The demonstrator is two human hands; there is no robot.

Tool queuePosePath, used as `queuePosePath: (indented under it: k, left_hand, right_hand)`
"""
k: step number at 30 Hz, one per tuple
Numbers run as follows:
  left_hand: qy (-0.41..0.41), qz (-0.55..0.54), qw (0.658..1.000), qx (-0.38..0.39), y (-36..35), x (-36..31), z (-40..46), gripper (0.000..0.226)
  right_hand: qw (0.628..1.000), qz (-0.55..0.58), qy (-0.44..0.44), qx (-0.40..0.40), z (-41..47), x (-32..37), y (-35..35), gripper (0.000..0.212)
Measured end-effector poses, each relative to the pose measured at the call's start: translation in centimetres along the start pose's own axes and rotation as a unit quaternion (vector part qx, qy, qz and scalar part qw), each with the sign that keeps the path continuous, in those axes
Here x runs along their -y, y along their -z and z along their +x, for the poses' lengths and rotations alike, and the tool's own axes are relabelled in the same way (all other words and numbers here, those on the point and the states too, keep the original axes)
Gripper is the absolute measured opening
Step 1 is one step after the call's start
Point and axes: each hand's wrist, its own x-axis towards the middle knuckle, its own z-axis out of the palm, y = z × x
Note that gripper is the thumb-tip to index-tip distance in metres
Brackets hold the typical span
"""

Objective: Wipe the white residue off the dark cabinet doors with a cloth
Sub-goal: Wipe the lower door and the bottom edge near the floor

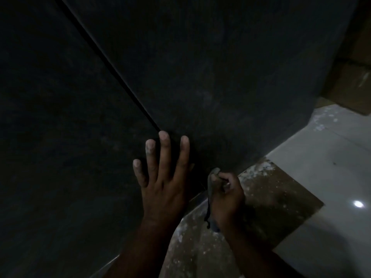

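Left hand (162,177) flat, fingers spread, against cabinet doors (200,77) below the seam (112,71), likely bracing; right hand (226,197) beside it, fingers clenched around cloth (210,189) to scrub low residue.

No legible text, label, brand, number or sign in head view. Dark cabinet doors (200,67): plain surface, faint pale smudges only, no markings. Cloth (210,189): no print or tag visible. Floor tiles (321,157): unmarked. Brown surface at upper right (353,77): pale streak present, too blurred to read as characters.
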Motion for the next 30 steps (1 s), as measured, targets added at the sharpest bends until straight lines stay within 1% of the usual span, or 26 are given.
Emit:
queuePosePath:
  k: [2, 3, 5, 8, 10, 11, 12, 14, 15, 16, 17, 18, 19, 20, 22, 24, 25, 26, 27, 28, 30]
  left_hand:
    - [-0.02, -0.004, 1.0, 0.013, 0.0, -0.1, 0.1, 0.061]
    - [-0.039, -0.007, 0.999, 0.018, -0.1, -0.2, 0.0, 0.062]
    - [-0.07, -0.009, 0.997, 0.03, -0.2, -0.6, 0.2, 0.069]
    - [-0.07, -0.001, 0.997, 0.032, -0.5, -1.2, 0.8, 0.085]
    - [-0.074, 0.005, 0.997, 0.028, -0.4, -1.6, 1.4, 0.084]
    - [-0.079, 0.006, 0.996, 0.026, -0.3, -1.7, 1.9, 0.081]
    - [-0.085, 0.004, 0.996, 0.025, -0.1, -1.9, 2.4, 0.074]
    - [-0.096, -0.01, 0.995, 0.023, 0.3, -2.2, 3.5, 0.062]
    - [-0.103, -0.014, 0.994, 0.022, 0.5, -2.3, 4.0, 0.061]
    - [-0.109, -0.01, 0.994, 0.026, 0.6, -2.3, 4.4, 0.065]
    - [-0.115, 0.0, 0.993, 0.03, 0.7, -2.3, 4.6, 0.075]
    - [-0.12, 0.014, 0.992, 0.033, 0.8, -2.3, 4.8, 0.085]
    - [-0.123, 0.028, 0.991, 0.034, 0.8, -2.3, 4.9, 0.091]
    - [-0.126, 0.041, 0.991, 0.032, 0.8, -2.4, 4.9, 0.091]
    - [-0.13, 0.053, 0.99, 0.025, 0.7, -2.7, 5.0, 0.083]
    - [-0.128, 0.054, 0.99, 0.019, 0.5, -3.2, 5.2, 0.078]
    - [-0.125, 0.057, 0.99, 0.019, 0.5, -3.5, 5.4, 0.08]
    - [-0.124, 0.057, 0.99, 0.021, 0.4, -3.7, 5.5, 0.084]
    - [-0.123, 0.053, 0.991, 0.026, 0.4, -4.0, 5.6, 0.088]
    - [-0.123, 0.048, 0.991, 0.031, 0.4, -4.1, 5.7, 0.092]
    - [-0.123, 0.038, 0.991, 0.044, 0.5, -4.2, 5.9, 0.096]
  right_hand:
    - [0.998, 0.001, -0.059, -0.029, 0.8, -0.2, -0.3, 0.014]
    - [0.998, -0.009, -0.06, -0.03, 0.8, 0.1, -0.4, 0.012]
    - [0.999, -0.025, -0.032, -0.03, 0.4, 1.6, -0.8, 0.009]
    - [0.997, -0.038, 0.055, -0.037, -0.5, 3.4, -1.1, 0.021]
    - [0.995, -0.043, 0.091, -0.025, -1.1, 3.2, -1.1, 0.031]
    - [0.996, -0.028, 0.077, -0.019, -1.3, 2.6, -1.2, 0.034]
    - [0.999, -0.008, 0.043, -0.021, -1.2, 1.8, -1.2, 0.032]
    - [0.997, 0.029, -0.06, -0.048, 0.1, 0.6, -1.1, 0.019]
    - [0.993, 0.036, -0.098, -0.062, 1.2, 0.3, -0.8, 0.011]
    - [0.991, 0.028, -0.107, -0.08, 2.4, 0.5, -0.3, 0.006]
    - [0.99, 0.013, -0.091, -0.102, 3.6, 0.9, 0.2, 0.002]
    - [0.99, 0.012, -0.072, -0.125, 4.4, 1.5, 0.6, 0.004]
    - [0.99, 0.029, -0.049, -0.131, 5.0, 2.2, 0.9, 0.005]
    - [0.991, 0.057, -0.028, -0.119, 5.2, 3.0, 0.8, 0.005]
    - [0.992, 0.089, 0.012, -0.085, 4.6, 4.3, 0.4, 0.006]
    - [0.993, 0.076, 0.059, -0.061, 3.1, 4.7, -0.3, 0.017]
    - [0.994, 0.072, 0.061, -0.059, 2.5, 4.4, -0.5, 0.027]
    - [0.994, 0.08, 0.039, -0.06, 2.0, 3.9, -0.7, 0.038]
    - [0.993, 0.098, -0.002, -0.062, 1.9, 3.4, -0.8, 0.047]
    - [0.991, 0.103, -0.04, -0.069, 1.9, 3.0, -0.7, 0.05]
    - [0.981, 0.115, -0.124, -0.096, 2.9, 2.1, -0.5, 0.039]
